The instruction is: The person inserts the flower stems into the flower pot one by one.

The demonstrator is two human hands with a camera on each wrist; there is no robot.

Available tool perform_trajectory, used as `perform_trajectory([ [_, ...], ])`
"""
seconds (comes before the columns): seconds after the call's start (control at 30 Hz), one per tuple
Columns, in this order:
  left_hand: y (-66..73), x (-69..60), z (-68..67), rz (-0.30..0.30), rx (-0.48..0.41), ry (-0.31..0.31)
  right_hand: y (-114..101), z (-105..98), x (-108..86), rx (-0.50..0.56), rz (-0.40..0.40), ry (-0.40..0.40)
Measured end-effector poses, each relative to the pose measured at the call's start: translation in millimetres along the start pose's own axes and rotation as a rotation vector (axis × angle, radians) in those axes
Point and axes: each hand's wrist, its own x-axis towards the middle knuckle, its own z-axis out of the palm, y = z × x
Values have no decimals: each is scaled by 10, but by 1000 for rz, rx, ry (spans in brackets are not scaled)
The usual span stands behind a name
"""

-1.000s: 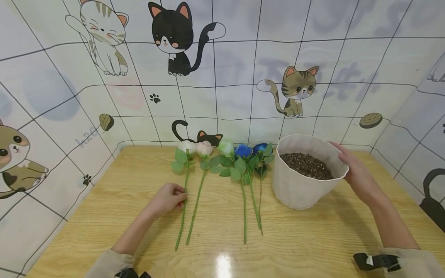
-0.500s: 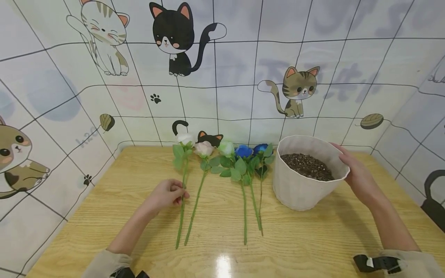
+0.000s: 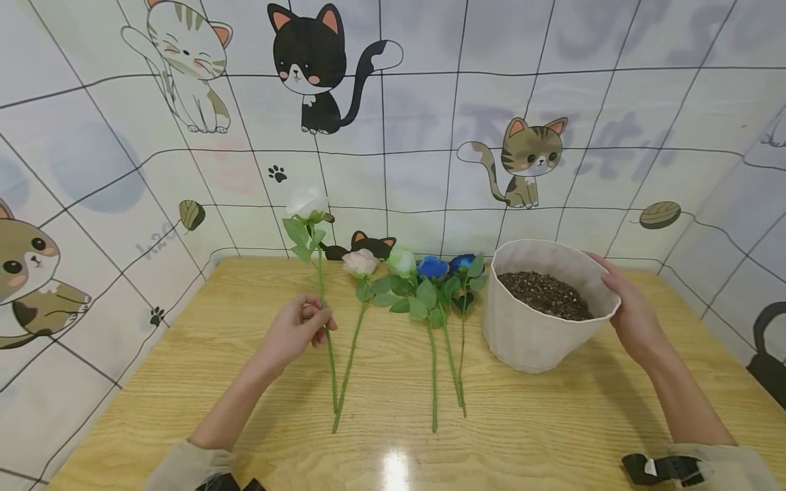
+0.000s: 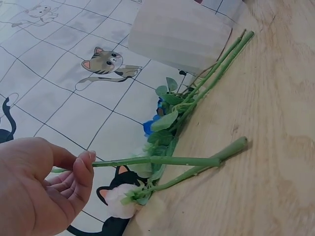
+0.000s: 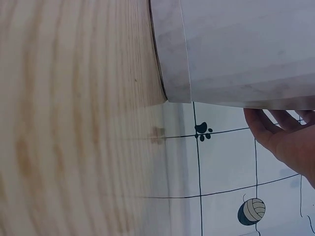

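In the head view, my left hand (image 3: 301, 326) pinches the green stem of a white rose (image 3: 307, 203). That rose is raised with its bloom in front of the wall, and its lower stem end overlaps the stem of a pink rose (image 3: 360, 262) on the table. Around the right side of a white flowerpot (image 3: 522, 341) my right hand (image 3: 635, 317) holds on near the rim. Dark soil (image 3: 545, 294) partly fills the pot. In the right wrist view the fingers (image 5: 261, 125) lie against the pot's side, their tips hidden by it.
A pale green rose (image 3: 401, 261) and two blue roses (image 3: 432, 267) lie with leafy stems between the pink rose and the pot. The wooden table (image 3: 381, 382) meets a cat-printed wall covering (image 3: 417, 177) at the back. A dark strap (image 3: 660, 469) sits on the right sleeve.
My left hand has lifted the white rose upward from the table, its bloom rising and its stem end swinging right toward the pink rose's stem. My right hand stays on the pot.
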Motion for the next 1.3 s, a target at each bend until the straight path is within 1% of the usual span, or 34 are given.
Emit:
perform_trajectory([
  [0.1,69,9,-9,54,-6,53,0,-8,-8,12,-7,-2],
  [0.27,156,42,-101,139,-23,113,3,2,-11,23,-22,2],
  [0.33,185,59,-126,157,-25,128,6,3,-10,14,-19,6],
  [0.47,249,81,-121,178,-33,149,5,-6,-8,2,-8,12],
  [0.7,314,153,-32,227,-49,162,7,39,-3,6,-22,18],
  [0.8,349,193,20,245,-68,167,12,77,9,-4,-29,10],
  [0.97,434,233,115,266,-107,176,29,126,9,-35,-28,17],
  [1.1,507,240,192,283,-119,182,37,136,2,-39,-26,19],
  [1.3,620,247,308,315,-164,169,35,132,-2,-51,-27,14],
])
